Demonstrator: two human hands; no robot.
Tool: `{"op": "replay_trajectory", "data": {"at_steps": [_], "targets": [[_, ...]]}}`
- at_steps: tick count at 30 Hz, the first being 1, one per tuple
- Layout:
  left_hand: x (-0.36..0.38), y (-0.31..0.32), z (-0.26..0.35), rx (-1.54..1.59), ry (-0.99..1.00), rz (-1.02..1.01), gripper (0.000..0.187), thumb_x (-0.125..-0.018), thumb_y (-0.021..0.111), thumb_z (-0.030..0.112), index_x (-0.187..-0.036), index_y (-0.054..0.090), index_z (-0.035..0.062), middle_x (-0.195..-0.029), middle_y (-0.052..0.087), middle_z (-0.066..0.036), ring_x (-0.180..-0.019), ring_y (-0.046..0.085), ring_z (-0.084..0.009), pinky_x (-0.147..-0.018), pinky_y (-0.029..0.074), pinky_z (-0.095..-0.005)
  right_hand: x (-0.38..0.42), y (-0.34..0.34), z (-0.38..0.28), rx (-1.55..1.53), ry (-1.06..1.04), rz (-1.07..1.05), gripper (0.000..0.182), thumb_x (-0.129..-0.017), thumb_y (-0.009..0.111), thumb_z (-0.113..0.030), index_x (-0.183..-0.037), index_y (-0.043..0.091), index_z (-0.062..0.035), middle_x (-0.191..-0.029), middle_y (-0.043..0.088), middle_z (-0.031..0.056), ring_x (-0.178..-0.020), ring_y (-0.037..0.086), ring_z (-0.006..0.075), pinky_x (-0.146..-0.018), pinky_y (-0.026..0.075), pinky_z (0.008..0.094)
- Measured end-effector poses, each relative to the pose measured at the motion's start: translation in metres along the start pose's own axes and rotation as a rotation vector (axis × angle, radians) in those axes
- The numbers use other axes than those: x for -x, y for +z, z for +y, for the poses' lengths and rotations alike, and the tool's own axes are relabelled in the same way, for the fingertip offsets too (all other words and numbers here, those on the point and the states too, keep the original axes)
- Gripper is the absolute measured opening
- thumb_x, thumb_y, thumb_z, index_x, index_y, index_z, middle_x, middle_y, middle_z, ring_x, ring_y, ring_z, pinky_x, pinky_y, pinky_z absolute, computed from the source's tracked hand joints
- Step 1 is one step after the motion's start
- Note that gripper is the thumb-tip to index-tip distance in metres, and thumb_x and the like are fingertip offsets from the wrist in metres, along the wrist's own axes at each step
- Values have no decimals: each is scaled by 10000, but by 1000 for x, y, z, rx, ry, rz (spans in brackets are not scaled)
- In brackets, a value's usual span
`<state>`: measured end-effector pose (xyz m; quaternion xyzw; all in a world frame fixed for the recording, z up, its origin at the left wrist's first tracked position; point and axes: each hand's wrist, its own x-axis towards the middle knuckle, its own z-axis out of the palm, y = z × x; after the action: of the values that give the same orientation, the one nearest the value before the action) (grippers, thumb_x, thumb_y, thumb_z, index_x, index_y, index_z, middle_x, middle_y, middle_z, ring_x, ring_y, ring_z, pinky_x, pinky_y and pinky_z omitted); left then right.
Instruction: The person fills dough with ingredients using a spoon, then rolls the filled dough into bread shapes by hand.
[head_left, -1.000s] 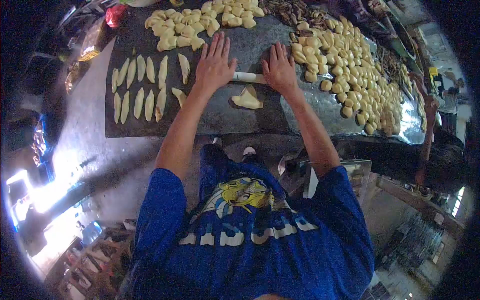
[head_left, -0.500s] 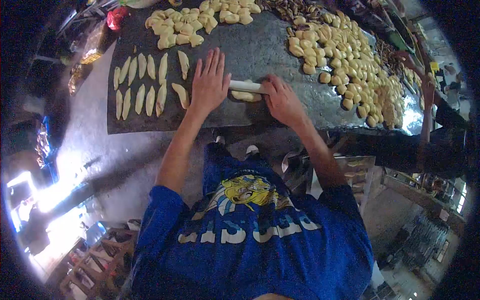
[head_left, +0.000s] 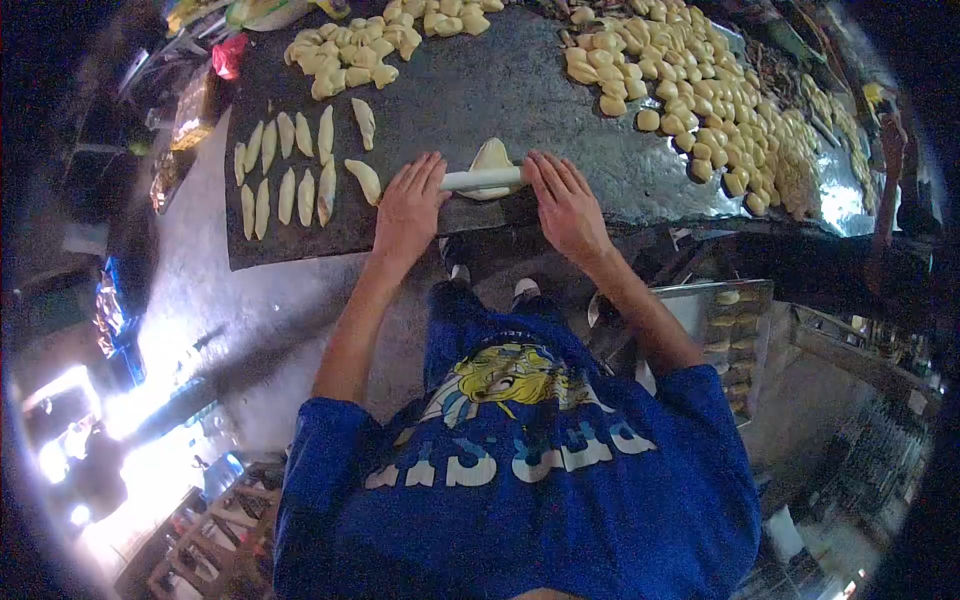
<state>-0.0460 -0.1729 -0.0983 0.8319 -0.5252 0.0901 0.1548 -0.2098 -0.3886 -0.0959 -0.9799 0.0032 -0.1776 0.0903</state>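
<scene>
A white rolling pin (head_left: 460, 181) lies across a flattened piece of dough (head_left: 491, 154) near the table's front edge. My left hand (head_left: 408, 208) is closed over the pin's left end, and my right hand (head_left: 568, 208) over its right end. The dough shows above and below the pin, wider and thinner on the far side. To the left of my left hand are two rows of long, pointed dough rolls (head_left: 286, 195). The closest one is a slanted roll (head_left: 363, 181) just beside that hand.
Small dough pieces (head_left: 355, 48) cluster at the back left of the dark table (head_left: 500, 75). Many round dough balls (head_left: 690, 90) cover the right side. Below the right edge stands a tray (head_left: 757, 300) with shaped dough. Another person's arm (head_left: 888, 190) is at far right.
The pin has been rolled over the dough, which now spreads out further beyond it. My left hand has gone from lying flat with straight fingers to curling over the pin's end.
</scene>
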Motion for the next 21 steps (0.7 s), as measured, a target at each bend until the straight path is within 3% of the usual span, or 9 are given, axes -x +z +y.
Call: {"op": "replay_trajectory", "data": {"at_steps": [4,7,10,16,21], "targets": [[3,-7,0,49,15,17,453,-874,644,182,-1284,539,18,-1216,627,-130,-1166,586,-289,-1080,383,-433,-7,-9,14,-39,-74,-58,472,-831,551,-69,-1301,535,-31,-1278,543,160,-1148,533,339,-1016,428,460],[-4,-26,3,-17,-28,-103,495,-863,660,192,-1311,524,33,-1125,631,-126,-1139,586,-276,-1092,367,-438,-18,-19,19,-196,-94,-9,414,-844,536,-57,-1257,557,-38,-1228,554,156,-1091,549,350,-977,442,465],[-18,-34,5,-92,-27,2,522,-864,660,202,-1336,507,39,-1053,617,-122,-1131,575,-267,-1098,356,-444,-35,-29,20,-195,-22,-29,406,-804,602,-20,-1206,559,-63,-1213,548,138,-1107,556,348,-953,461,452],[-12,-4,-3,-79,51,90,473,-918,606,245,-1331,519,30,-1277,595,-137,-1273,505,-275,-1108,338,-460,-29,-8,21,-90,-83,-5,528,-809,585,-17,-1324,470,-8,-1398,473,163,-1275,482,351,-1080,399,430],[10,4,8,-28,-26,64,401,-924,595,213,-1280,565,30,-1296,604,-132,-1277,517,-267,-1099,361,-447,-5,0,8,-39,4,-9,548,-810,571,2,-1347,464,11,-1439,456,158,-1326,447,327,-1130,355,428]]}}
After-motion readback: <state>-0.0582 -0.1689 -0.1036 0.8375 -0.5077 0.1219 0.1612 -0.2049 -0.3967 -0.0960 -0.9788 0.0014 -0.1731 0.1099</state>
